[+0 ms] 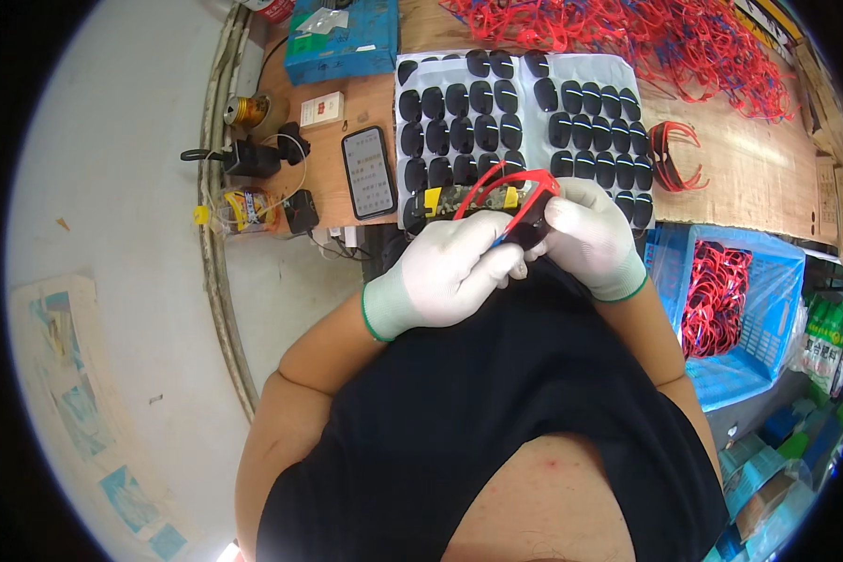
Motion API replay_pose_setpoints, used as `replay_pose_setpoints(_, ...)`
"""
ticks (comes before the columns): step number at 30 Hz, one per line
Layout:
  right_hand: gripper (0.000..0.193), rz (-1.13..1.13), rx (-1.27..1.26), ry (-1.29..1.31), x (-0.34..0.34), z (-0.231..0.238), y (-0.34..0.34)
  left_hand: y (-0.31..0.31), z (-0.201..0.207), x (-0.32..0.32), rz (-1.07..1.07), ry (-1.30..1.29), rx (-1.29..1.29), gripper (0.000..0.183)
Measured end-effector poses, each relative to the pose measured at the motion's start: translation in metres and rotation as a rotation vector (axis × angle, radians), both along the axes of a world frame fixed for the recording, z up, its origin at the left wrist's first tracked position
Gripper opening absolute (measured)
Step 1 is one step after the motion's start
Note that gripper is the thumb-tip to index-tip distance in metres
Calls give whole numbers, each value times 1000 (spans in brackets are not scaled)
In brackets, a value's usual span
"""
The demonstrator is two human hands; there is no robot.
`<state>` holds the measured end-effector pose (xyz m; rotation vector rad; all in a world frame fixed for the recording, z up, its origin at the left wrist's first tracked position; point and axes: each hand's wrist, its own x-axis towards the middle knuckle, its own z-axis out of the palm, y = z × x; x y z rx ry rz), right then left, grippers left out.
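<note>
Head view: left hand [457,269] and right hand [592,236] close together near the bench [735,192].
Red glasses [539,180]: between them, side arms pointing left.
Left grip: fingers curled around the frame's lower end.
Right grip: pinched on the other end.
Dark lenses [480,96]: rows beyond.

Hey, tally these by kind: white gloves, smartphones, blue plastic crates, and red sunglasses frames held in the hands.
White gloves: 2, left glove and right glove
Smartphone: 1
Blue plastic crate: 1
Held red sunglasses frame: 1
Total: 5
</note>
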<state>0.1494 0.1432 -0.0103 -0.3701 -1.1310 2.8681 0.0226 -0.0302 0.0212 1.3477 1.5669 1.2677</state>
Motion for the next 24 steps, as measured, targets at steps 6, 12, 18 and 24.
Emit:
replay_pose_setpoints(6,25,7,20,8,0,-13,5,6,3,10,174,99,33,13)
replay_pose_setpoints(12,24,-75,-36,-34,11,-3,-3,10,5,8,142,211,58,10)
replay_pose_setpoints(18,11,-62,257,3,12,2,-2,9,16,0,157,22,-123,15)
replay_pose_setpoints(24,12,-28,421,-57,11,12,4,19,19,11,213,206,-156,35)
